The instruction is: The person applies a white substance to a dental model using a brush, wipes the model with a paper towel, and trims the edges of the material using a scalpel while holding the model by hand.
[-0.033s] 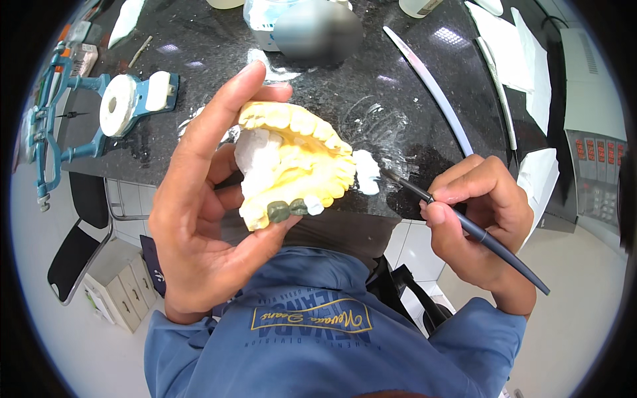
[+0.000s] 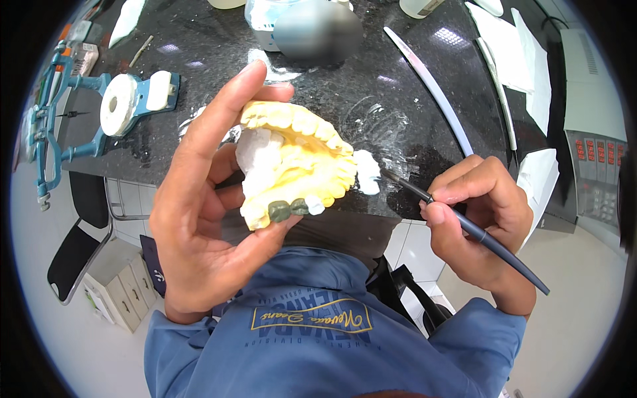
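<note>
A yellow dental cast (image 2: 302,162) of an arch of teeth is held up in my left hand (image 2: 199,219), fingers and thumb closed round its left side. Two dark green-grey tooth pieces (image 2: 280,211) sit on its near edge, beside a small white tooth (image 2: 314,205). Pinched between my right thumb and fingers is a slim dark brush (image 2: 474,231); my right hand (image 2: 481,222) is right of the cast. The brush's dark tip points left, near a white powdery lump (image 2: 367,172) that shows just past the cast; whether they touch, I cannot tell.
A blue articulator (image 2: 79,116) with a white round plaster plate stands at the left on the dark speckled counter (image 2: 219,63). Behind the cast are a jar (image 2: 262,26) and a blurred dark round shape (image 2: 317,30). Right lie a curved pale strip (image 2: 431,86) and white papers (image 2: 507,50).
The dental cast and my left hand have shifted very slightly to the right. My right hand and the brush look unmoved.
</note>
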Demonstrator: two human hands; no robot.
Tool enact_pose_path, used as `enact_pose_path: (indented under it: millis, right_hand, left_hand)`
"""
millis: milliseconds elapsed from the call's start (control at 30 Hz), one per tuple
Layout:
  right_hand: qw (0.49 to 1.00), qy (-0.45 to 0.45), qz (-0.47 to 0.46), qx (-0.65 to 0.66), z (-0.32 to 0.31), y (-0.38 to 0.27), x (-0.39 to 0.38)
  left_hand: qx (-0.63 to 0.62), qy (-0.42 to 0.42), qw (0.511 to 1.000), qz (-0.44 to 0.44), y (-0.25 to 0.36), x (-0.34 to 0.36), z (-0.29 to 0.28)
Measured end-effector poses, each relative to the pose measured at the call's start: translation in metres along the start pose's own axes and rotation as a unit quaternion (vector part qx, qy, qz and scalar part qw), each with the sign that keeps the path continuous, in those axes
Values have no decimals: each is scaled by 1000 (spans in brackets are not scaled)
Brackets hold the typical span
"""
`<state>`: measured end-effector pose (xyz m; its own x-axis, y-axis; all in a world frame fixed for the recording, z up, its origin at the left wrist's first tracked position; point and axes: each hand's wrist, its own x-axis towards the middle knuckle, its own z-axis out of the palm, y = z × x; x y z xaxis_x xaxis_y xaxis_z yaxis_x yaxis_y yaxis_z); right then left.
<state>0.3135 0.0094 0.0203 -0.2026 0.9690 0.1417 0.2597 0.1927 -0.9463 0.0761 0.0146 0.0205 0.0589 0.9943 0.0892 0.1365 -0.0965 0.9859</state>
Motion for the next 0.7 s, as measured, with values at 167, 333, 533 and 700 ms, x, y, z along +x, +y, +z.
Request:
enact_pose_path:
  millis: [167, 333, 533, 700]
  right_hand:
    - [1000, -20, -2, 16, -6, 2, -5]
    - [995, -38, -40, 78, -14, 0, -6]
    - [975, -95, -150, 135, -4, -2, -4]
    - [981, -47, -130, 134, 10, -5, -2]
  left_hand:
    - [-9, -25, 1000, -3, 2, 2, -1]
    - [-37, -68, 997, -4, 4, 5, -7]
    - [-1, -118, 993, 23, 2, 2, -18]
    - [8, -140, 990, 33, 1, 4, -23]
